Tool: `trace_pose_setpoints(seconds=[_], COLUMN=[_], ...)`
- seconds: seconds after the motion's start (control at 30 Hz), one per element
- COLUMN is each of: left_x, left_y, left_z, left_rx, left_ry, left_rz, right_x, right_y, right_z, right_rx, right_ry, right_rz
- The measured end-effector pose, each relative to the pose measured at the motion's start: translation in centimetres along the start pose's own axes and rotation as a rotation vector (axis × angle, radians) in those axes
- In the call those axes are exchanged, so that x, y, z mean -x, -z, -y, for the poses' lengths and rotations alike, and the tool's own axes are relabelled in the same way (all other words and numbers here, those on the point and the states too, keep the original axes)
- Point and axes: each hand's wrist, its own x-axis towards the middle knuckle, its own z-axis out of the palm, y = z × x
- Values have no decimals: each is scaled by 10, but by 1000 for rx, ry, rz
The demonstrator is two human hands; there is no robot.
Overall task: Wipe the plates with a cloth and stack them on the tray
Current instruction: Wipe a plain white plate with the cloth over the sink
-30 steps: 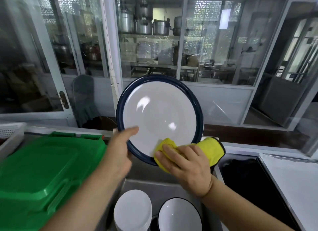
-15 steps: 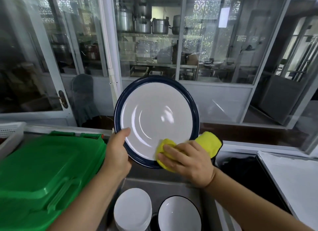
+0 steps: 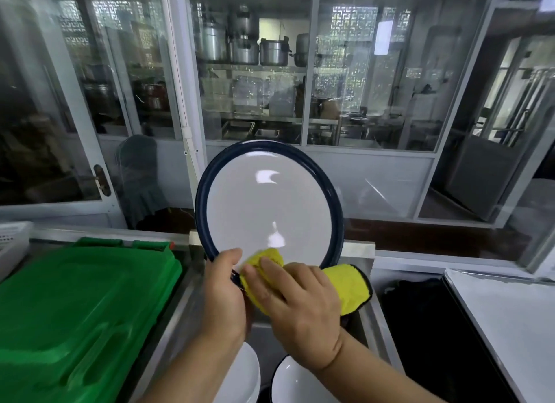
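Observation:
A white plate with a dark blue rim point(image 3: 267, 204) stands upright in front of me, its face toward the camera. My left hand point(image 3: 223, 294) grips its lower left rim, thumb on the face. My right hand point(image 3: 295, 306) presses a yellow cloth point(image 3: 350, 288) against the plate's lower edge, fingers curled over the cloth. Below, in the steel sink point(image 3: 371, 309), lie a stack of white plates point(image 3: 244, 375) and a blue-rimmed plate point(image 3: 295, 384), partly hidden by my arms. A pale tray point(image 3: 510, 318) lies at the right.
A green plastic crate lid point(image 3: 75, 309) covers the counter on the left, with a white basket point(image 3: 12, 240) behind it. A black cloth or mat point(image 3: 426, 321) lies between sink and tray. Glass partitions point(image 3: 369, 81) rise just behind the counter.
The right hand slid the cloth leftward along the plate's lower edge, close to the left thumb. The left hand shifted down and toward the bottom of the rim; the plate turned slightly.

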Motion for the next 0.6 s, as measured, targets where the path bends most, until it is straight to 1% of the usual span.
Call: trace_pose_setpoints(seconds=[0.13,0.23,0.33,0.43,0.5,0.6], left_x=[-8,-18,-29,-35,-38,-38], left_y=[7,13,20,21,20,19], left_z=[-7,-17,-36,-58,-70,-71], left_rx=[9,-34,-130,-273,-328,-252], left_ry=[-87,-126,-103,-59,-21,-33], left_rz=[-10,-25,-24,45,75,88], right_x=[10,20,24,25,27,29], right_y=[-2,0,6,5,3,0], right_z=[-7,-34,-74,-95,-95,-80], right_rx=[-30,-61,-65,-58,-64,-38], right_ry=[88,225,380,499,527,445], right_rz=[8,31,91,140,141,70])
